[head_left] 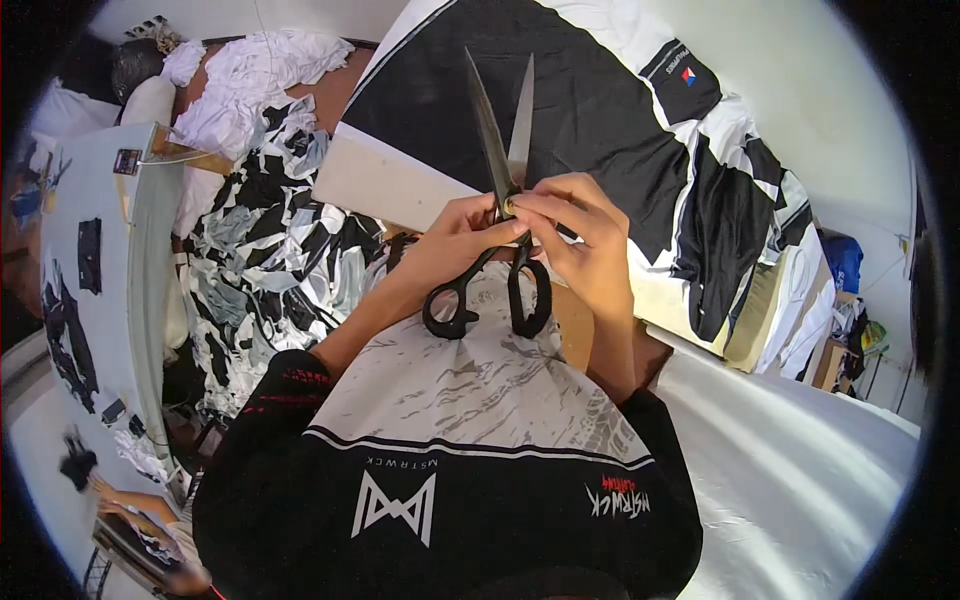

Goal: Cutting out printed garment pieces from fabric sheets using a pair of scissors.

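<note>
A pair of black-handled scissors [489, 130] is held up in front of my chest, the two blades spread apart and pointing away from me. My left hand [462, 235] grips them near the pivot from the left, thumb reaching across. From the other side, the fingertips of my right hand [585, 225] pinch at the pivot screw, hiding part of it. Both finger loops hang below my hands with no fingers through them. Beyond the blades, black fabric [600, 120] with white edges is spread over a table.
A large heap of black, white and grey fabric scraps [260, 260] lies at the left. Further left stands a pale table [110, 260] with dark cloth pieces; another person's hand [125, 500] shows at the lower left. White sheeting [770, 450] covers a surface at the right.
</note>
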{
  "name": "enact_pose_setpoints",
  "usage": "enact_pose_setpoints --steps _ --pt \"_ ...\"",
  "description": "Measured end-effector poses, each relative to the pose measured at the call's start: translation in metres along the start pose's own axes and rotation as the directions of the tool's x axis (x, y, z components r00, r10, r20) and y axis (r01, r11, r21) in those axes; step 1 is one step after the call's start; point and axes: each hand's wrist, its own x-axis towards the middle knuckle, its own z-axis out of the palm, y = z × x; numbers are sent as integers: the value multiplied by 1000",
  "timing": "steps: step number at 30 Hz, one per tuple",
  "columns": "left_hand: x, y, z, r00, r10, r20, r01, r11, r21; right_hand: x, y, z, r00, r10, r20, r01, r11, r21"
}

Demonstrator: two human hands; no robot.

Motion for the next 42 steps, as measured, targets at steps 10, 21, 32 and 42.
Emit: enact_pose_setpoints --steps 10,21,32,42 --pt "5 4 0 999 31 -18 -31 999 -39 12 5 4 996 -63 58 66 997 -42" --pt "13 -3 -7 997 70 40 -74 992 103 11 12 2 999 20 30 -23 996 87" --pt "13 3 -4 997 79 8 -79 988 132 18 18 9 999 -20 -31 22 997 72" --pt "9 20 -13 948 119 -294 -183 963 -199 -40 -25 39 962 237 -138 -256 957 -138"
